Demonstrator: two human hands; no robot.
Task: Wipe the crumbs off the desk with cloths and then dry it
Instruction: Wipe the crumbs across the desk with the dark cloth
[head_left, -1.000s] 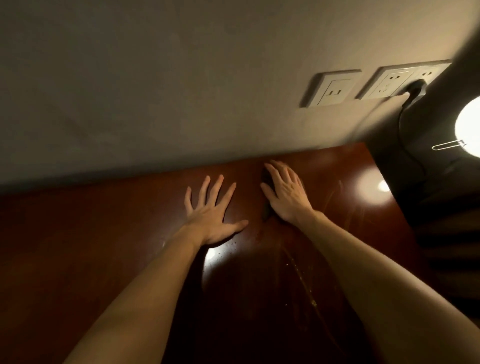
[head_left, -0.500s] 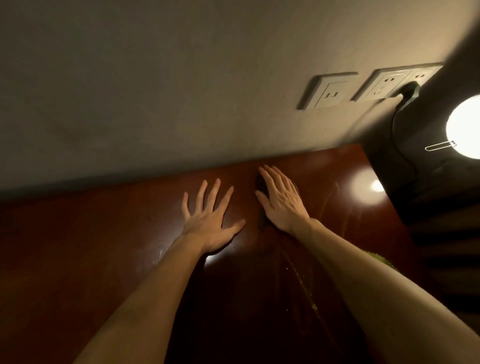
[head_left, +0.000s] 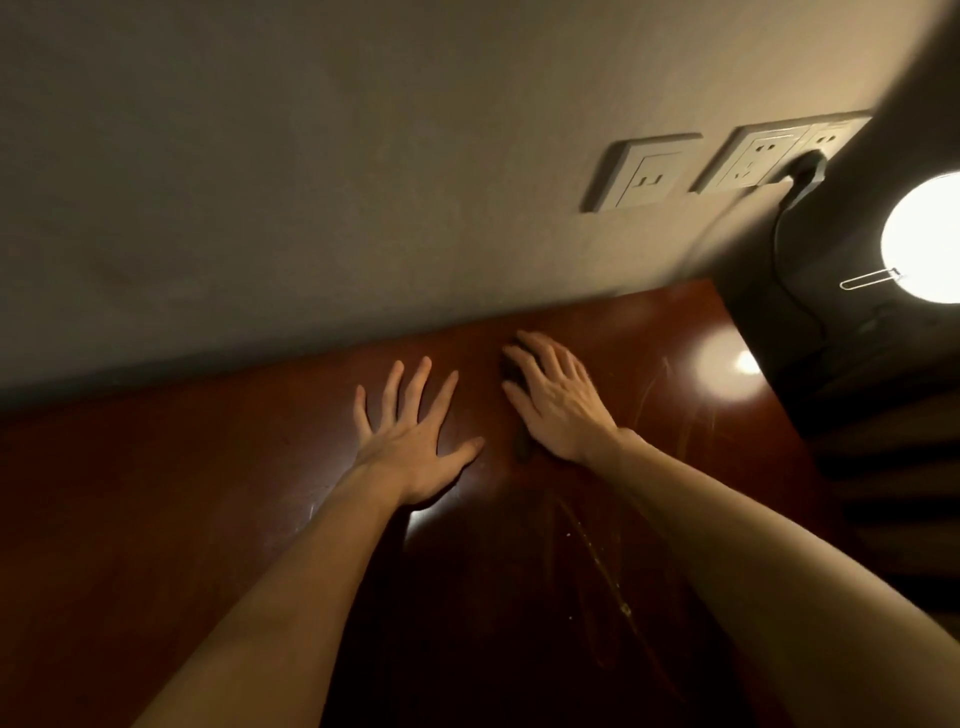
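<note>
My left hand (head_left: 415, 441) lies flat on the glossy red-brown desk (head_left: 208, 493) with its fingers spread and nothing under it. Just to its right, my right hand (head_left: 561, 405) presses flat on a dark cloth (head_left: 521, 448), which shows only at the fingertips and beside the thumb. Pale crumbs (head_left: 626, 608) and a thin streak of them lie on the desk below my right forearm. Faint smear marks shine on the wood to the right of my right hand.
The wall runs along the desk's far edge and carries two white socket plates (head_left: 644, 174), the right one with a black plug (head_left: 802, 166) and cable. A bright round lamp (head_left: 924, 239) stands at the right edge above a dark slatted object (head_left: 883, 467).
Both hands stay flat at about the same spots on the desk. Only the view has shifted a little.
</note>
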